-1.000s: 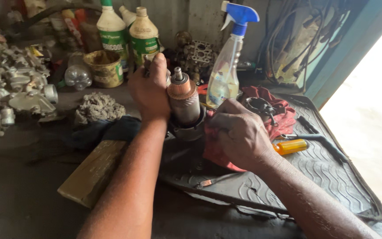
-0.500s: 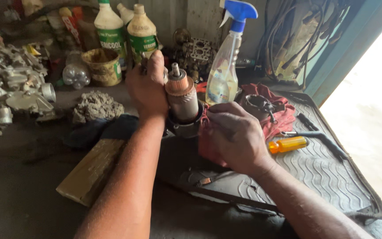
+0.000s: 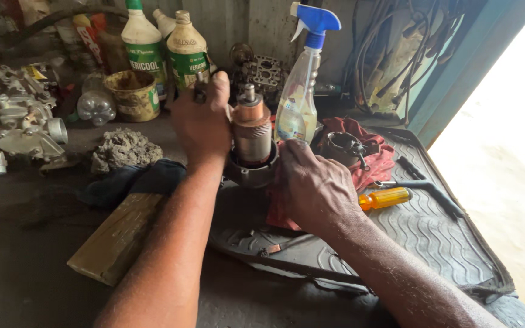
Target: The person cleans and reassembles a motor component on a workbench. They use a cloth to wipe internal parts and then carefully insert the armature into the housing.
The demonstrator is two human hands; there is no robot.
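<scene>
Landmark: the armature, a copper-topped cylindrical rotor, stood upright in its dark round housing on the ribbed rubber mat.
Wooden block: lay nearest the camera, left of the armature and below it in the head view.
Right hand: rested just right of the armature, fingers curled loosely against the housing's rim and the red cloth; whether it truly gripped the housing could not be told.
Left hand: pressed against the armature's left side, closed around a small dark tool whose tip poked up above the knuckles.
Step in hand: judged as steadying the housing while the armature was being worked on or seated.
Next move calls for: probably a firm hold on the housing and a straight, upright pull or push on the armature, so the shaft does not bind.
Yellow-handled screwdriver: lay right of the armature, on the mat.
Spray bottle: stood just behind and right of the armature.
Green-labelled bottles: stood behind the armature, to its left, by the wall.
</scene>
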